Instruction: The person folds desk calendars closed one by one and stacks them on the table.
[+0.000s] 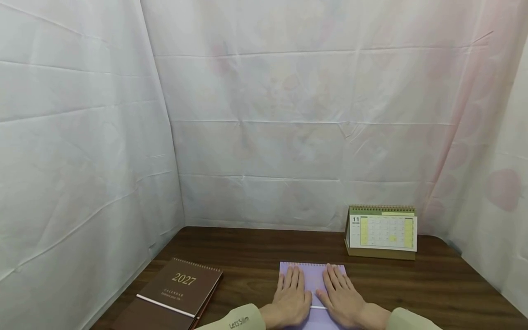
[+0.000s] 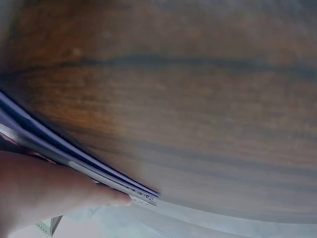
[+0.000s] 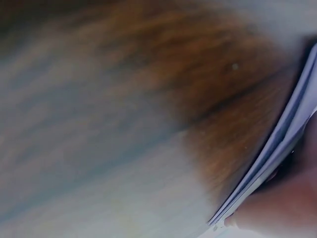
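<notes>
A lilac spiral-bound desk calendar (image 1: 312, 279) lies flat at the front middle of the table, its coil along the far edge. On its left half rests my left hand (image 1: 292, 295), palm down with fingers straight and pointing away. My right hand (image 1: 341, 295) presses its right half the same way. Between the thumbs a strip of the lilac cover and a white page edge show. Both wrist views catch the calendar's layered edge (image 2: 79, 153) side-on, with a hand over it. The calendar's near part is partly hidden by the hands.
A brown 2027 calendar (image 1: 181, 284) lies at the front left. Toward the back right stands a green desk calendar (image 1: 382, 233), propped up and showing a month page. The dark wooden table (image 1: 247, 247) is enclosed by pale hanging cloth (image 1: 264, 151) behind and on both sides.
</notes>
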`<state>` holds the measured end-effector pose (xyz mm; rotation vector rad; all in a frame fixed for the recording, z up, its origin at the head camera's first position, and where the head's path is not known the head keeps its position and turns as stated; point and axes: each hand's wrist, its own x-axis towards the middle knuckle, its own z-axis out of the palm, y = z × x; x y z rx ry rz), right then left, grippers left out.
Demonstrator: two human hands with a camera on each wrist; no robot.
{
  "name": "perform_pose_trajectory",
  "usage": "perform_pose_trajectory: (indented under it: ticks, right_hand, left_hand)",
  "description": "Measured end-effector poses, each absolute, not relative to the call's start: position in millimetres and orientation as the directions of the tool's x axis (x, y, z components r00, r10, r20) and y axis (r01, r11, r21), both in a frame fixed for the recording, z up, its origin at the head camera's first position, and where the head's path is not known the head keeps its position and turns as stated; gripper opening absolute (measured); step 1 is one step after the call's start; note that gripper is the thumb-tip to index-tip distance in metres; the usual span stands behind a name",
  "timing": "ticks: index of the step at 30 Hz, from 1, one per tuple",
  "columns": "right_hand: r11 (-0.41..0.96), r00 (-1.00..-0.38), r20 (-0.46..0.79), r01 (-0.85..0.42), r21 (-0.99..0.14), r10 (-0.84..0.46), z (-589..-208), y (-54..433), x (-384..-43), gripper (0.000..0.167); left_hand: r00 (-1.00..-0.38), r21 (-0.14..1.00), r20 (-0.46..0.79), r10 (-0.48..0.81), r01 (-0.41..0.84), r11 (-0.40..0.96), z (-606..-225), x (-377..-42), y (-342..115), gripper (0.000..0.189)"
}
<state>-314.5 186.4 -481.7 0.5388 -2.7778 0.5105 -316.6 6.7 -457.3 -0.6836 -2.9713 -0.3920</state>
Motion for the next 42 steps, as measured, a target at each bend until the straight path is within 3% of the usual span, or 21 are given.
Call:
perform_pose_trajectory:
  ticks: [6, 12, 22, 38, 42]
  right_hand:
    - [0.876, -0.887, 0.332, -0.410, -0.254, -0.320, -482.5, 186.3, -315.6, 0.067]
    - [0.843, -0.882, 0.336, -0.435, -0.316, -0.329, -480.9, 184.9, -311.8, 0.069]
    - [0.882, -0.896, 0.286, -0.410, -0.233, -0.340, -479.2, 185.9, -313.7, 0.067]
    - [0.882, -0.896, 0.267, -0.416, -0.223, -0.355, -475.7, 188.4, -314.2, 0.068]
    - [0.864, -0.888, 0.279, -0.436, -0.252, -0.367, -465.0, 191.8, -315.8, 0.070]
  left_hand:
    - [-0.896, 0.186, 0.115, 0.430, 0.444, 0.876, -451.7, -312.5, 6.9, 0.060]
    - [-0.897, 0.164, 0.105, 0.428, 0.440, 0.883, -453.9, -312.1, 6.1, 0.059]
    - [-0.894, 0.156, 0.062, 0.444, 0.448, 0.880, -451.5, -313.2, 5.8, 0.062]
    - [-0.889, 0.179, 0.031, 0.458, 0.455, 0.872, -449.5, -314.7, 5.3, 0.063]
    - [-0.892, 0.263, 0.047, 0.449, 0.445, 0.856, -445.7, -318.4, 1.9, 0.065]
